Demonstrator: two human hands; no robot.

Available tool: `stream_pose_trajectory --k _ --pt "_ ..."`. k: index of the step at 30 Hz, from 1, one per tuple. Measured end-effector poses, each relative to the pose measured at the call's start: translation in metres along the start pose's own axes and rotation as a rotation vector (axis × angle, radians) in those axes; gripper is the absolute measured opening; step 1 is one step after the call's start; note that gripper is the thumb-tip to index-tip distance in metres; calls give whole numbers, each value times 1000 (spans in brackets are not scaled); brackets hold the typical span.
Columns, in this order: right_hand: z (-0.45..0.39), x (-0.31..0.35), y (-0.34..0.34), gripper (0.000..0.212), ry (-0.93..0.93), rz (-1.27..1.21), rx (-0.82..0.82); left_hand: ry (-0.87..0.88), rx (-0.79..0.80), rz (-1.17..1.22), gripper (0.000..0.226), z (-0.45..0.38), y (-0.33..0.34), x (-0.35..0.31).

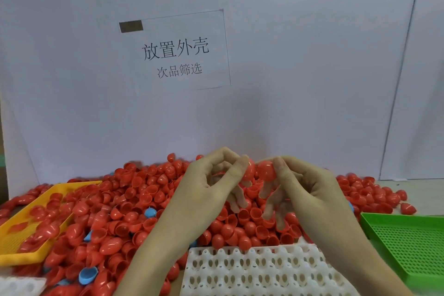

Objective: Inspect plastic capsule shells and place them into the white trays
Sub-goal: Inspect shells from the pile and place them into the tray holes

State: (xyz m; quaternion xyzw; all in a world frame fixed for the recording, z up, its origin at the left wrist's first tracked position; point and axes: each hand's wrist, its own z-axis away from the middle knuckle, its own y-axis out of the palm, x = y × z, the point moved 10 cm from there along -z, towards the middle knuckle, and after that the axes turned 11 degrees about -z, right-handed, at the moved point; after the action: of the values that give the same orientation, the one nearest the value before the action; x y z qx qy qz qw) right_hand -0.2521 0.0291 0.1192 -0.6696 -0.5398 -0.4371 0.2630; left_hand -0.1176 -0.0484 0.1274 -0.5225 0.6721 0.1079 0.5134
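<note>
My left hand [211,182] and my right hand [305,187] are raised together above a big heap of red capsule shells [134,199]. Between thumb and fingers my left hand pinches one red shell [248,172]. My right hand pinches another red shell [266,170] right beside it, and the two shells touch or nearly touch. Below my wrists lies a white tray [254,269] with rows of empty cups. The corner of a second white tray [21,286] shows at the bottom left.
A yellow mesh basket [16,257] with several red shells sits at the left. A green mesh basket [408,245] stands at the right. A few blue shells [87,275] lie mixed in the heap. A white backboard with a paper sign [177,55] rises behind.
</note>
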Motion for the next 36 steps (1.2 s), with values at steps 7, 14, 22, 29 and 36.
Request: stream_pose_trajectory --k 7,14,22,29,36 --pt "2 -62 4 19 291 329 198 -99 73 -627 23 9 -39 29" --pt "28 -120 15 33 325 945 645 -322 212 -956 29 27 -14 114" --pt "50 -142 -3 52 352 1033 638 -242 53 -1067 33 72 11 138" --pt "50 -147 -9 49 338 1003 642 -228 7 -936 27 81 -5 145" --pt "48 -153 -23 49 349 969 646 -180 54 -863 42 81 4 150"
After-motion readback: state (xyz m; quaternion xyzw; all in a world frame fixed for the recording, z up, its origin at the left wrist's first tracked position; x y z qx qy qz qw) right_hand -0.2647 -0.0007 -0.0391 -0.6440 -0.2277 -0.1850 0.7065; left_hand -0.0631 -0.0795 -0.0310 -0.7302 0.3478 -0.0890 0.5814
